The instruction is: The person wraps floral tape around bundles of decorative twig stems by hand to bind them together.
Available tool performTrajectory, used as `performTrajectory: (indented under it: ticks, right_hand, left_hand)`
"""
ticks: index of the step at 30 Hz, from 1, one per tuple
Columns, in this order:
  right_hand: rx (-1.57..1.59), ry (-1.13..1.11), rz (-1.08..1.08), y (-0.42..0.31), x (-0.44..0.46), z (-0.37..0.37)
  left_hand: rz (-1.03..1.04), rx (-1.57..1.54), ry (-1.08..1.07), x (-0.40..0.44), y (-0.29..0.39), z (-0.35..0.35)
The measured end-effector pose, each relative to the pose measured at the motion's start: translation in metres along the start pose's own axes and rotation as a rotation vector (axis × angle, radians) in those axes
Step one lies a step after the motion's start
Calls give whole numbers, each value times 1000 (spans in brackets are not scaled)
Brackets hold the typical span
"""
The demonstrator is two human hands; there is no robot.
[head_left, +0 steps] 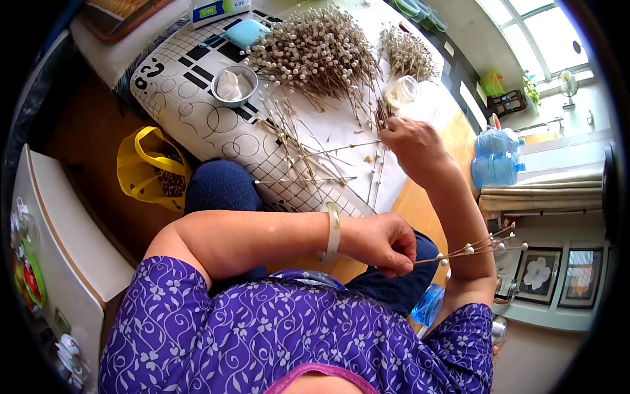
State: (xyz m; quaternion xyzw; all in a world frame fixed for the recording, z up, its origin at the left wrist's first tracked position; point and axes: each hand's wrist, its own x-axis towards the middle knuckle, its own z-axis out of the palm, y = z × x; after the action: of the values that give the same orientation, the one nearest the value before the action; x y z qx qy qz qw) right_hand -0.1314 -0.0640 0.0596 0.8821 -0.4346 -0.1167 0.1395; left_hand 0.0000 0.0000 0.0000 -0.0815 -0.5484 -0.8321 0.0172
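My left hand is closed in a pinch on the end of a thin brown branched sprig with several white bead-like buds, which points to the right. Beyond it, my right hand reaches over the table's edge with its fingers bent together by an open jar of pale contents. What those fingers grip, if anything, is hidden. Loose thin stems lie across the tabletop beside it. Farther back is a big pile of white-budded sprigs, with a smaller bunch to its right.
A small metal bowl with white, creamy stuff stands on the patterned cloth, near a light blue pouch and a tissue pack. A yellow bag is beside my knee. Large blue water bottles stand at right.
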Motion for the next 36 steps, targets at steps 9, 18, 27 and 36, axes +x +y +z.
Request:
performTrajectory:
  ticks: [9, 18, 27, 36]
  right_hand:
    - [51, 132, 361, 3, -49, -20]
    - [1607, 304, 1091, -40, -90, 116]
    - [1548, 280, 1069, -56, -103, 120]
    - [1239, 251, 996, -57, -104, 130]
  left_hand:
    - [-52, -3, 12, -7, 4, 0]
    - [-22, -135, 34, 3, -2, 1]
    - [-152, -171, 69, 5, -9, 1]
    - [-180, -214, 36, 7, -12, 5]
